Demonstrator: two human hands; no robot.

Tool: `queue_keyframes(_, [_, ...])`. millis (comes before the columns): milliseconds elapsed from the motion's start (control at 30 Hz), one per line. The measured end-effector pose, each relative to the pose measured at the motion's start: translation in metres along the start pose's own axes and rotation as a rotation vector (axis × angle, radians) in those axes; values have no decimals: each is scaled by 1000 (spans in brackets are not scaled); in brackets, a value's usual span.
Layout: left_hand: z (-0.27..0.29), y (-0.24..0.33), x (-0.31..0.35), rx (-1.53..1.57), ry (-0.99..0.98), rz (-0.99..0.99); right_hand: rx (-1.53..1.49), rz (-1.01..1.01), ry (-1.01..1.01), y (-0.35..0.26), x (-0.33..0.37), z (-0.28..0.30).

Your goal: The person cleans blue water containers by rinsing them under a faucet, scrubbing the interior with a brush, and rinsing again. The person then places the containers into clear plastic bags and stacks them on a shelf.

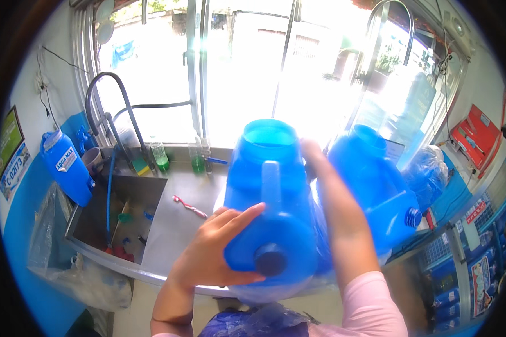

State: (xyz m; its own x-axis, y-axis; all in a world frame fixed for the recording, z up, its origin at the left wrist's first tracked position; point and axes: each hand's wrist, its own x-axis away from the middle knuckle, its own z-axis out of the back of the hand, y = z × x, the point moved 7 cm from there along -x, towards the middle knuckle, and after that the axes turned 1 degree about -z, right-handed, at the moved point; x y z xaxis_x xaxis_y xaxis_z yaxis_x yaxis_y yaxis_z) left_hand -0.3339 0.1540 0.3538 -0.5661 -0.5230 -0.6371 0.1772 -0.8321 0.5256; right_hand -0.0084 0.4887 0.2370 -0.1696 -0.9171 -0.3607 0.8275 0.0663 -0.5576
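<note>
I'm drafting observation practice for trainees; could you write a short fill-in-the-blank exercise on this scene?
1. The left hand is on a jug coloured ____.
2. A red-and-white toothbrush lies on the steel counter, to the ____ of that jug.
3. The right sleeve is ____ in colour.

Missing words: blue; left; pink.

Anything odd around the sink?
Yes: a red-and-white brush lies loose on the steel counter, and small coloured pieces are scattered in the sink. Both look stray rather than put away.
</note>
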Motion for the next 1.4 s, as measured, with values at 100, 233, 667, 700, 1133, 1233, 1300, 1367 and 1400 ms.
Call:
queue_keyframes(100, [3,-9,3,-30,-23,52,100,-68,-218,24,-7,-74])
queue_keyframes(233, [0,-18,-2,-3,-32,94,196,-122,-300,31,-6,-114])
queue_keyframes(667, [-3,-22,-9,14,-18,88,107,-149,-318,38,1,-123])
queue_keyframes(700, [-3,-22,-9,17,-19,88,90,-150,-318,37,0,-122])
queue_keyframes(1133, [-16,-27,-15,73,37,52,-591,-103,104,-41,-1,23])
queue_keyframes(1233, [-23,-26,-20,96,64,4,-718,145,247,-100,71,110])
queue_keyframes(1300, [-27,-26,-22,91,91,-24,-642,336,306,-144,149,158])
queue_keyframes(1367, [-32,-29,-21,75,124,-51,-564,392,202,-182,223,184])
queue_keyframes(1400, [-30,-32,-17,102,196,-95,-418,488,197,-204,255,194])
